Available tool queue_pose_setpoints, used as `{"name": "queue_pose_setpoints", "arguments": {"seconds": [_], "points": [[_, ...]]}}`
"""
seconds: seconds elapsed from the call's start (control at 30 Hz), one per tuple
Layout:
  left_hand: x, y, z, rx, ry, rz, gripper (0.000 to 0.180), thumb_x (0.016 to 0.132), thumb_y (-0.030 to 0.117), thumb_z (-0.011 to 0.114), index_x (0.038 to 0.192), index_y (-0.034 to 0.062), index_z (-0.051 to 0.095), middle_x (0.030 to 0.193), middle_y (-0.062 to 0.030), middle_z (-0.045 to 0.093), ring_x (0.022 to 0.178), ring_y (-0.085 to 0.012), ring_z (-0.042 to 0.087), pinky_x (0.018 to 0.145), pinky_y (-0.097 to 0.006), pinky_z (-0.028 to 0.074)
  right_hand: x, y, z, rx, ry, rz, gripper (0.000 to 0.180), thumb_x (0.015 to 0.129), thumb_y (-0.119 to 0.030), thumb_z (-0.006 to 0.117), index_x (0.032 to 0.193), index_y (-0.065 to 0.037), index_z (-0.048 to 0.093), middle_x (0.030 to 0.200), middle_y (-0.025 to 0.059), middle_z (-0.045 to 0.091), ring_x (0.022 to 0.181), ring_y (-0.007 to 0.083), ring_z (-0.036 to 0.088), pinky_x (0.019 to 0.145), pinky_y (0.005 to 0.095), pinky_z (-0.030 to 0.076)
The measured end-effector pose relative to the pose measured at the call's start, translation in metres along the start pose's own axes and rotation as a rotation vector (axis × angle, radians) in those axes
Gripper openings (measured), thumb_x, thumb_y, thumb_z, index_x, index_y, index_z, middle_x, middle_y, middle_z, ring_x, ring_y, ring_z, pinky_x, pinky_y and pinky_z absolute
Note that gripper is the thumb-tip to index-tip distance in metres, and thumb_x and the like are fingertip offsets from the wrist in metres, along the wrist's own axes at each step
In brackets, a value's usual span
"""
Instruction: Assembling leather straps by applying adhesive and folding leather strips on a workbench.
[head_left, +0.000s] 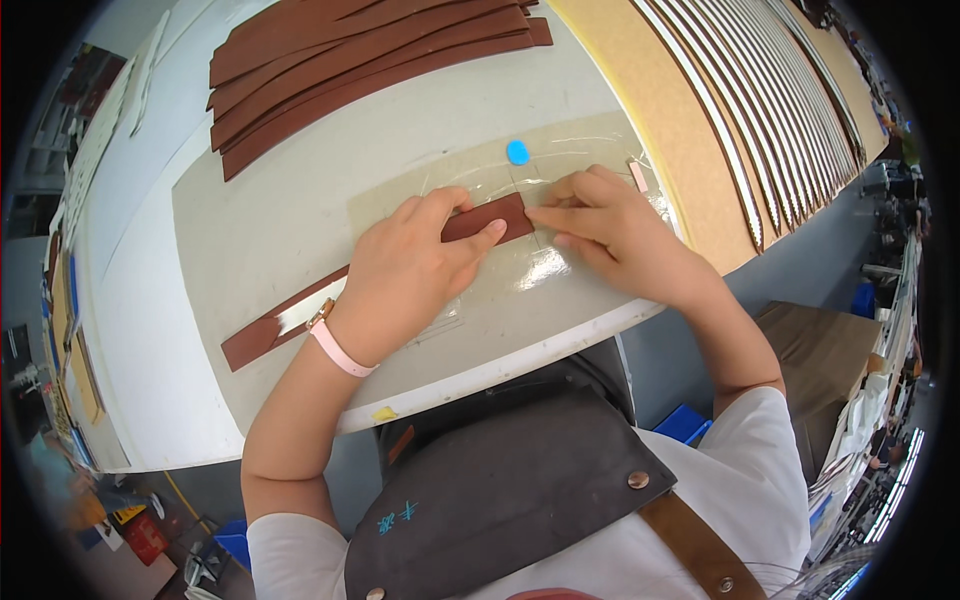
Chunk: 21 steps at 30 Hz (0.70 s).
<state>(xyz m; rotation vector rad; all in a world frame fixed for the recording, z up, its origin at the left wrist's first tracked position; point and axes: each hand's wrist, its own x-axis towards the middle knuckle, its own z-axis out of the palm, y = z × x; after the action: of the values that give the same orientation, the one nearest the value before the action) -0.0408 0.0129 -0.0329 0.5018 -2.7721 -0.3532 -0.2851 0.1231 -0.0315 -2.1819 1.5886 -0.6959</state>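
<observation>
head view, strap: brown leather strap (380,270) lies flat on the table (250,230), long axis from lower left to upper right.
left hand (405,275): pressed flat on the strap, fingers extended, not gripping.
right hand (615,230): fingertips (540,213) touch the strap's right end; nearer that end.
nearby: blue disc (517,152) just beyond; stacked straps (360,60) well apart.

You worked at a white table (150,330) in a crowded workshop.
Its near edge curved above a grey floor (790,270); a grey mat (260,230) covered its middle. A stack of brown strips (350,60) lay toward the far left corner, a tan board (690,150) along the right edge. Blue bins (685,422) sat below, and shelving (895,330) crowded the room's right side.
</observation>
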Motion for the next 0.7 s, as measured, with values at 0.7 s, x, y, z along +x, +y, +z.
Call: {"name": "queue_pose_setpoints", "arguments": {"seconds": [0.7], "points": [[-0.014,-0.006,-0.017,-0.205,-0.019,-0.138,0.036,0.081,0.009,0.08,0.116,0.014,0.077,0.113,-0.0063,0.063,0.089,-0.0223,0.062,0.078,-0.033,0.055,0.003,-0.021,0.013,-0.298,0.063,-0.166,0.032,0.08,-0.014,0.076,0.107,0.004,0.075,0.125,0.0091,0.069,0.12,0.0286,0.057,0.11,0.0461,0.043]]}}
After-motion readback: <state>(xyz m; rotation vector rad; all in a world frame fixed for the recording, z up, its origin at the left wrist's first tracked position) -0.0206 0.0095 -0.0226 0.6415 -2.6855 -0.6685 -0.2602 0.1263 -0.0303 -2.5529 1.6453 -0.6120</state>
